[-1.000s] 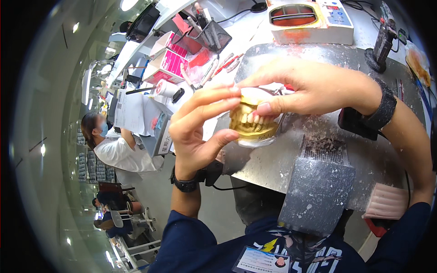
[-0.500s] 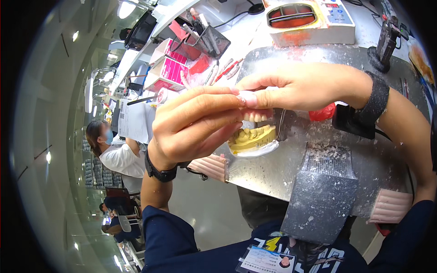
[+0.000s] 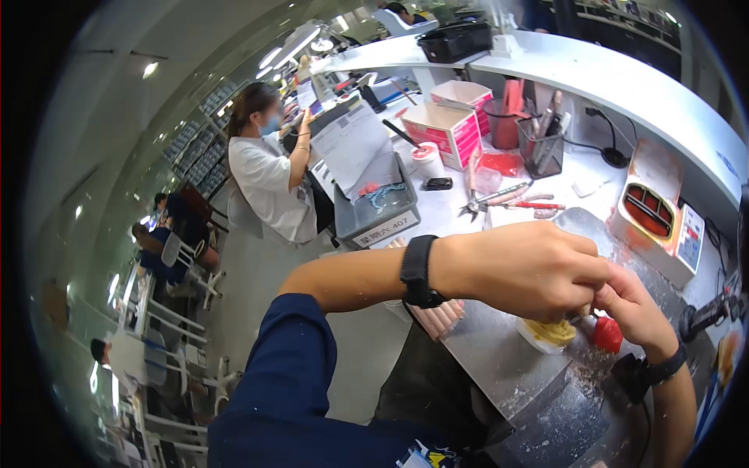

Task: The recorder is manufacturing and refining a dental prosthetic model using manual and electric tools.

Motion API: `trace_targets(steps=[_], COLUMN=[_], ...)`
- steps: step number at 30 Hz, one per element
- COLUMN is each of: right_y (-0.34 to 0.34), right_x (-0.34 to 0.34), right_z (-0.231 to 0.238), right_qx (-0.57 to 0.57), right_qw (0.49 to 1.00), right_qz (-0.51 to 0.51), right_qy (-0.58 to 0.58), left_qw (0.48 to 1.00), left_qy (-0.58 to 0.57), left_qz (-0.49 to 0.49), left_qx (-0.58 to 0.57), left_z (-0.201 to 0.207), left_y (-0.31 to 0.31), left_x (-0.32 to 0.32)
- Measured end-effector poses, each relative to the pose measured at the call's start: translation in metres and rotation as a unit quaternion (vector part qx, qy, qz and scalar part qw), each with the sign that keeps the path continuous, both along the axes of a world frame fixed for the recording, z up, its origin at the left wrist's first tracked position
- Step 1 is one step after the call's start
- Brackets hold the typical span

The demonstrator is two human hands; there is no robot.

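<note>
My left hand [image 3: 534, 269] reaches across the metal bench plate with its fingers bent closed. Its fingertips meet those of my right hand [image 3: 636, 308], which is pinched from the other side. Whatever they hold between them is hidden behind the left hand's knuckles. Just under my hands is a yellow dental cast [image 3: 552, 332] on a white base, its upper part covered by the left hand. Beside it, below the right fingers, shows a glossy red lump [image 3: 607, 334]. Each wrist wears a black band.
Pliers and hand tools [image 3: 507, 199] lie beyond my left hand, near a mesh pen holder [image 3: 542, 152] and pink-white boxes [image 3: 445, 129]. A grey bin [image 3: 378, 214] stands left. A wax heater [image 3: 655, 214] is at far right. A masked co-worker [image 3: 269, 171] sits at left.
The view has swung left, so more of the bench and the co-worker show. The pink gum with teeth seen between my fingers earlier is now hidden behind my left hand.
</note>
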State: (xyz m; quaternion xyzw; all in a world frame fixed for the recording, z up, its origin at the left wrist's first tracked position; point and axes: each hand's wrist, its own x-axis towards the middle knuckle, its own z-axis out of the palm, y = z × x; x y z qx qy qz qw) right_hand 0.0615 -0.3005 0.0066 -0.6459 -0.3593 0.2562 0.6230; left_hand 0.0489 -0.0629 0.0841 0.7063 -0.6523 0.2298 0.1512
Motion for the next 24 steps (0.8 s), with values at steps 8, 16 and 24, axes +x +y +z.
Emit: trace_targets(steps=[8, 16, 24], right_y=[-0.007, -0.005, -0.01], right_x=[0.01, 0.012, 0.011], right_z=[-0.006, -0.002, -0.001], right_qx=[0.01, -0.018, -0.021], right_qw=[1.0, 1.0, 1.0], right_qz=[0.005, -0.007, 0.001], right_qy=[0.019, 0.006, 0.019], left_qw=[1.0, 0.999, 0.999], left_qy=[0.018, 0.02, 0.036], left_qz=[0.006, -0.006, -0.022], left_qx=[-0.007, -0.031, -0.029], left_z=[0.001, -0.006, 0.0], left_y=[-0.006, -0.001, -0.002], left_x=[0.005, 0.009, 0.006])
